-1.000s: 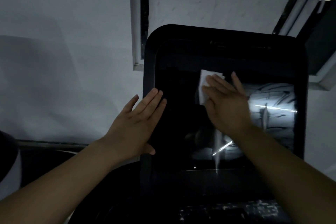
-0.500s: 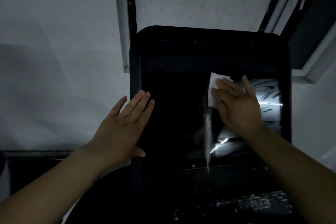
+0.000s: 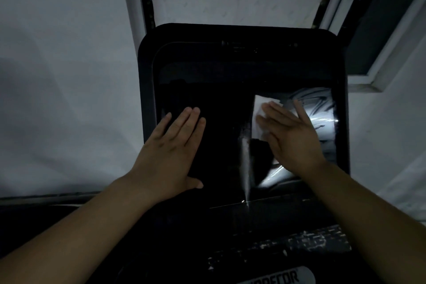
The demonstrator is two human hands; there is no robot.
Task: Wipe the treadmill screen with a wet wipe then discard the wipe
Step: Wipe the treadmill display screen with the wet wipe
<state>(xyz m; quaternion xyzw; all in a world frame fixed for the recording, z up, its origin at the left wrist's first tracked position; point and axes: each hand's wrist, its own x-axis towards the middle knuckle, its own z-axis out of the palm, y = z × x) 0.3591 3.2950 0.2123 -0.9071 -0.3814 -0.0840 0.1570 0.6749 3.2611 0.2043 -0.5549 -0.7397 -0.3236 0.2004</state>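
Backdrop: pale wall (image 3: pixel 57 76).
Left hand (image 3: pixel 170 152): flat, bracing treadmill screen (image 3: pixel 219 122).
Right hand (image 3: pixel 292 138): flat, pressing wet wipe (image 3: pixel 261 108).
Tip: overlap strokes, steady pressure.

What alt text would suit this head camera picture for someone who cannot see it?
A person's right hand presses a white wipe flat against a dark treadmill screen, while the left hand rests flat on the screen's left side. Pale walls lie behind.

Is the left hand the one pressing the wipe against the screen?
No. The right hand presses the white wipe flat against the treadmill screen, while the left hand rests flat there with nothing under it.
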